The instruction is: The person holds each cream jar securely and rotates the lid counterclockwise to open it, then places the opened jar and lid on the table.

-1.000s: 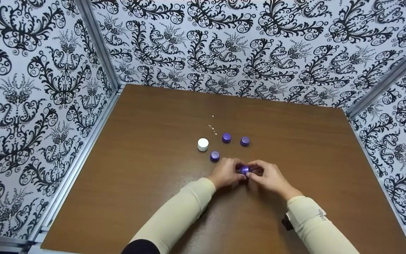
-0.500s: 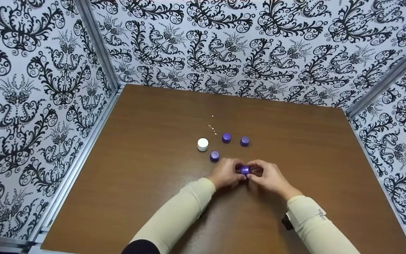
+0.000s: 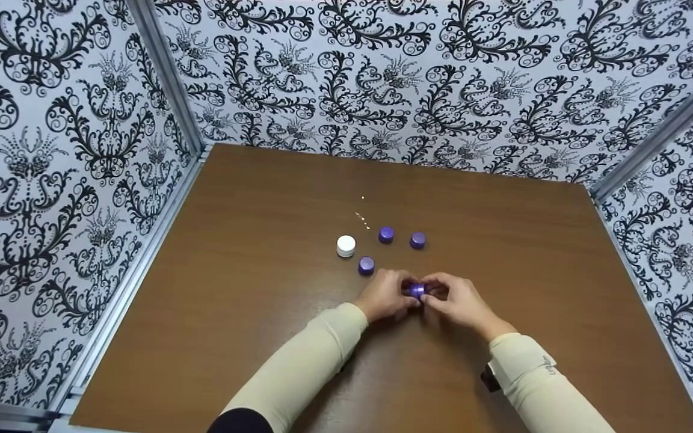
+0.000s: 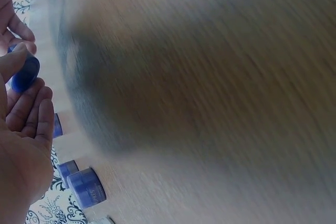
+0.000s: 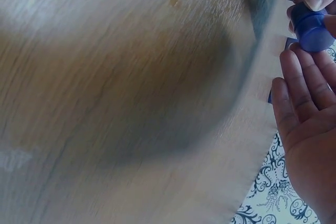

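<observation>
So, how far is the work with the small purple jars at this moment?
Three small purple round jars and one white round jar stand closed on the brown wooden table, apparently finished or waiting. In hand: a fourth purple jar, pinched between the left hand and right hand. Whether its lid is going on or off is unclear.

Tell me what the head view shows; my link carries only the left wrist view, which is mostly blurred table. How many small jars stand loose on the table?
Observer: Four: one white jar and three purple jars beyond the hands.
Operator: Who has the purple piece by my thumb?
Observer: Both hands: left hand and right hand share a grip on that purple jar.
Operator: Anything else out there?
Observer: Tiny pale specks lie past the jars.
</observation>
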`<action>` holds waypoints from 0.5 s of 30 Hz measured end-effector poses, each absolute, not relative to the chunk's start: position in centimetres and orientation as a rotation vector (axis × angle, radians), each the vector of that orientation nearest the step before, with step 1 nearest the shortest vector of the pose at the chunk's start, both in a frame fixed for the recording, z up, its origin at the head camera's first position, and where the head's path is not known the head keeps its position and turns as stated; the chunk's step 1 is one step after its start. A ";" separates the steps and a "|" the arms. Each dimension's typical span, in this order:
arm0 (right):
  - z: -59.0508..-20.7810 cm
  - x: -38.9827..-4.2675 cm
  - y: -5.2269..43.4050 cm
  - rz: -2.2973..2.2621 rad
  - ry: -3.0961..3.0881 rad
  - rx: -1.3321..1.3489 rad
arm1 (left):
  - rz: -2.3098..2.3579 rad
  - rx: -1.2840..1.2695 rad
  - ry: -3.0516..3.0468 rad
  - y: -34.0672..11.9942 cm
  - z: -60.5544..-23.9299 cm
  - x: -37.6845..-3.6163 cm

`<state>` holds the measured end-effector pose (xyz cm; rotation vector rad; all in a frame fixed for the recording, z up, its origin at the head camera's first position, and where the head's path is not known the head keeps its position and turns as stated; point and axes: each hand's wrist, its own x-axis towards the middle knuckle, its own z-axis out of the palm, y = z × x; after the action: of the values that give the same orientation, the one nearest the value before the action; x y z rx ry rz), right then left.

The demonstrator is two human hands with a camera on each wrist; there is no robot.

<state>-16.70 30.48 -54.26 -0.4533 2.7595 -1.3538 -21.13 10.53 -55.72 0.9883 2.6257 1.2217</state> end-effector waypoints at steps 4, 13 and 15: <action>-54.3 -16.7 30.5 -1.354 2.758 -0.455 | 1.236 0.982 2.622 10.5 -55.8 -21.1; -54.4 -16.7 30.5 -1.368 2.750 -0.442 | 1.235 0.965 2.611 10.6 -55.9 -21.3; -54.3 -16.7 30.5 -1.364 2.751 -0.439 | 1.234 0.963 2.613 10.5 -56.0 -21.3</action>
<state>-16.71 30.48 -54.31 -0.4388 2.7511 -1.3642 -21.33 10.53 -55.97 0.9632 2.6127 1.2339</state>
